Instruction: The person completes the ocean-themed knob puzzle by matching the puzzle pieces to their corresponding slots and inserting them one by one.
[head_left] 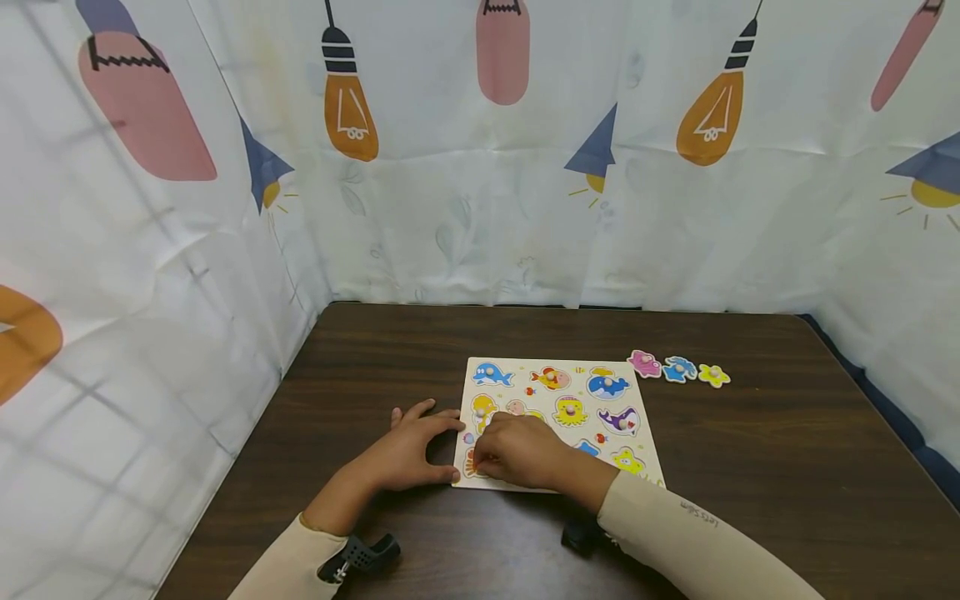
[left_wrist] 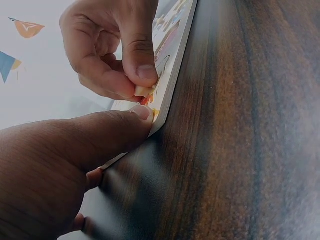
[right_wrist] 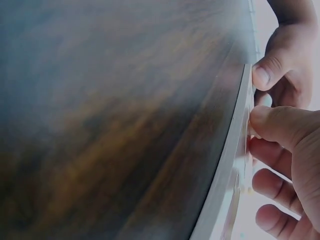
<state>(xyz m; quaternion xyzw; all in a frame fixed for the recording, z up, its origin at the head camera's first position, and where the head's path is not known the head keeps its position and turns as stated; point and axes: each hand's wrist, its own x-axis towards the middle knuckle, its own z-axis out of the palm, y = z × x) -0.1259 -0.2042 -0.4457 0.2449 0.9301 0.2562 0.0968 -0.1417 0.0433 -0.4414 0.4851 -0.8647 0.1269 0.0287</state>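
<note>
A white wooden knob puzzle board (head_left: 540, 397) with sea-animal pieces lies flat on the table. My right hand (head_left: 528, 452) reaches over its near-left part, thumb and forefinger pinching the small pale knob (left_wrist: 143, 91) of an orange-red puzzle piece (head_left: 470, 463). That piece lies at the board's near-left corner, mostly covered by the fingers. Along the left edge my left hand (head_left: 405, 454) rests with spread fingers, its thumb (left_wrist: 137, 117) touching the corner beside the piece. Under the right hand and forearm, parts of other pieces are hidden.
Beyond the board's far-right corner lie three loose pieces: a pink one (head_left: 644, 363), a blue one (head_left: 679, 369) and a yellow star-like one (head_left: 714, 376). The dark wooden table (head_left: 787, 450) meets a patterned white curtain (head_left: 465, 208) at the back and left.
</note>
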